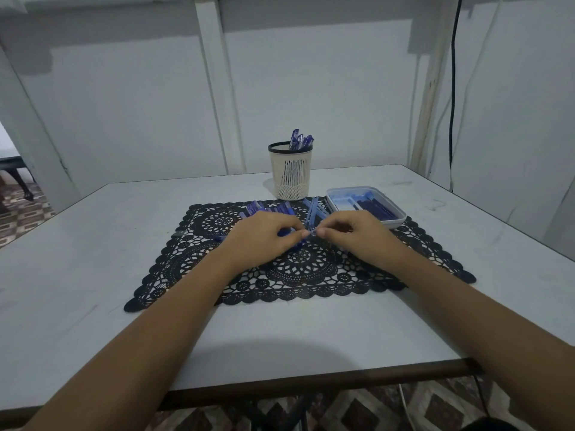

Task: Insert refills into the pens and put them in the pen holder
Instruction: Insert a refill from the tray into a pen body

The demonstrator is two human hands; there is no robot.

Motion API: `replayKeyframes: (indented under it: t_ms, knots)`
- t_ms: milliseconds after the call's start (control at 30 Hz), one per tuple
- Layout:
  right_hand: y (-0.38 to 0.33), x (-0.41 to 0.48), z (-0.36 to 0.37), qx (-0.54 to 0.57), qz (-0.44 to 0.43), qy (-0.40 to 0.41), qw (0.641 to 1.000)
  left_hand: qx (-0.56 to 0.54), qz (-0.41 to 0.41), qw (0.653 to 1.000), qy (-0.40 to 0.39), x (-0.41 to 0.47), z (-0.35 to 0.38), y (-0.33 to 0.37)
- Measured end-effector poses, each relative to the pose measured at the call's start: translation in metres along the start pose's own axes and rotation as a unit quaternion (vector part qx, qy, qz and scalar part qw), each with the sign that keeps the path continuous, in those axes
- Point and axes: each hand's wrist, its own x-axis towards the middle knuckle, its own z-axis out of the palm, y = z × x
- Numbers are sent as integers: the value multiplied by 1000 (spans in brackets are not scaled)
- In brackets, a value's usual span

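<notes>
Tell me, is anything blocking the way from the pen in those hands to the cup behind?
Nothing visible does. The left hand and right hand pinch the pen; loose pens lie flat on the mat between, and the pen holder stands open-topped.

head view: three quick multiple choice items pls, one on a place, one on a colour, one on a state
1. Relative to the pen holder, the tray lies
A. to its left
B. to its right
C. inside it

2. The lace placemat is
A. black
B. red
C. yellow

3. The left hand and right hand are
A. lying flat and far apart
B. pinching a pen between them
C. reaching into the tray

Answers:
1 B: the tray sits right of the pen holder and nearer the person.
2 A: its lacework is black throughout.
3 B: the fingertips of both hands meet on the pen above the placemat.
</notes>
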Motion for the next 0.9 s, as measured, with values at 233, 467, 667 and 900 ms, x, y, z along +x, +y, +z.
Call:
replayKeyframes:
  t_ms: [233, 467, 667, 900]
  knots:
    - [17, 9, -25, 163, 126, 208, 956, -52, -54, 997, 27, 0, -6, -14]
    - [34, 24, -23, -56, 94, 293, 950, -53, -91, 994, 26, 1, -5, -25]
    - [46, 44, -13, -293, -12, 186, 938, -3, -53, 998, 17, 3, -2, -27]
    - [39, 49, -19, -412, -55, 29, 909, 40, -53, 998, 7, 3, 0, -30]
